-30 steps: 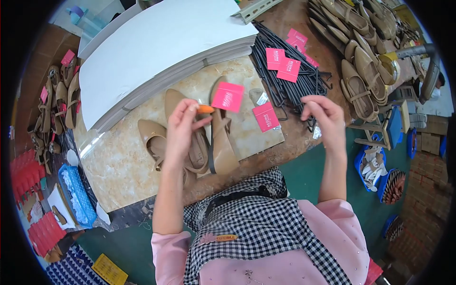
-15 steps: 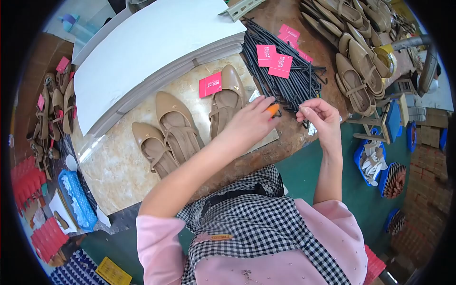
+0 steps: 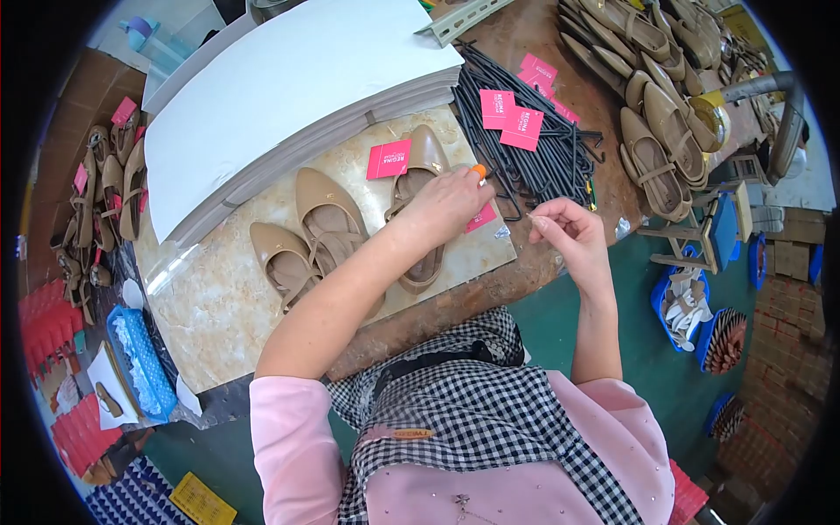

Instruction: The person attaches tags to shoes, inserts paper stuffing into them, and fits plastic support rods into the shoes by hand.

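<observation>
My left hand (image 3: pixel 444 206) is over a tan strappy flat shoe (image 3: pixel 423 268), its fingers curled down and hiding the shoe's middle. Something orange (image 3: pixel 479 171) is wrapped around one finger; what the fingers hold is hidden. Beside that hand, a pink tag (image 3: pixel 482 217) shows partly on the marbled board. My right hand (image 3: pixel 567 234) hovers at the table edge, thumb and fingertips pinched together; anything between them is too small to name. Another pink tag (image 3: pixel 388 159) lies against the shoe's toe. Left of it rests a pair of tan flats (image 3: pixel 328 203), partly covered by my left forearm.
A stack of white sheets (image 3: pixel 297 96) covers the board's back left. Black plastic hooks (image 3: pixel 525 144) lie heaped behind my hands, with several pink tags on top. More tan shoes (image 3: pixel 656 149) crowd the right side, near a curved metal bar (image 3: pixel 752 86).
My left hand has moved left from the hooks to over the shoe, and a pink tag now shows beside it. My right hand has shifted slightly left and toward me.
</observation>
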### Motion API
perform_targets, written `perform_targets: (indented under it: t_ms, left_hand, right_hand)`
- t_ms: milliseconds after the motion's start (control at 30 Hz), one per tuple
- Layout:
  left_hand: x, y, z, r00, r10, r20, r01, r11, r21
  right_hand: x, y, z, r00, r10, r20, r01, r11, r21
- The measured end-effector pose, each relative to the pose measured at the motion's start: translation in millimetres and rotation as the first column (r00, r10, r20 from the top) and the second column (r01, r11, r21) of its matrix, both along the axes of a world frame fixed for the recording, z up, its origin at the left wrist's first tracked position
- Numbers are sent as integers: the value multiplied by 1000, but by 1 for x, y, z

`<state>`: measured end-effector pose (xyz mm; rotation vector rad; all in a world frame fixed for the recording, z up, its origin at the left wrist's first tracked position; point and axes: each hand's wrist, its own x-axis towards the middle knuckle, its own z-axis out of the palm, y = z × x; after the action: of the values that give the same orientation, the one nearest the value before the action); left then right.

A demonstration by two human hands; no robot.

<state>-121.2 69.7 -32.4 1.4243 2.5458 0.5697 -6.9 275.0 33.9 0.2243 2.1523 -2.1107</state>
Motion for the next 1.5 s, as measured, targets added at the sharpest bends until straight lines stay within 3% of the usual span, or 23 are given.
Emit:
perform_targets:
  t_ms: [133,233,333,433,533,633,700,733,767,867,967,1067,1233,1500]
  left_hand:
    - [-15,11,3,1000,-3,6,4,989,-151]
    - [-22,10,6,993,-99,-67,85,979,-187]
    - [-18,6,9,996,-65,-65,61,996,-68]
    - [-17,8,10,996,-84,-37,80,991,-103]
    - [-17,24,3,982,-82,-169,74,996,-53]
    - [-30,32,1,990,-82,-116,91,993,72]
    - [-28,34,13,974,90,210,-122,981,149]
    - [-22,35,19,914,158,374,-231,960,159]
    - [-12,30,16,902,170,397,-319,882,348]
    - [22,-2,42,622,151,769,-616,700,362]
    - [58,-32,41,499,121,858,-738,578,347]
    - [83,-51,48,303,141,942,-878,426,219]
    - [104,-68,53,553,348,757,-817,407,409]
    - [113,-81,47,447,305,841,-892,214,397]
  right_hand:
    - [4,4,-3,1000,-19,-8,19,1000,-6]
    - [9,7,-5,999,-40,-19,40,999,-3]
    - [12,10,-13,998,-55,-10,54,998,-23]
    - [11,7,-13,999,-51,5,51,999,-12]
    - [9,4,-8,999,-39,-4,39,999,3]
    - [11,4,-10,999,-55,-1,55,998,-6]
    - [12,4,-11,996,-89,-3,89,996,-4]
    - [12,3,-10,994,-108,-12,108,991,76]
    - [12,0,-10,992,-127,-22,128,980,154]
    - [8,-19,-12,980,-178,-92,197,939,280]
    - [-1,-50,-3,956,-85,-280,208,872,443]
    - [-8,-71,3,941,22,-337,172,829,532]
    - [-11,-94,3,924,82,-374,164,798,580]
    - [-9,-116,8,864,150,-480,186,791,583]
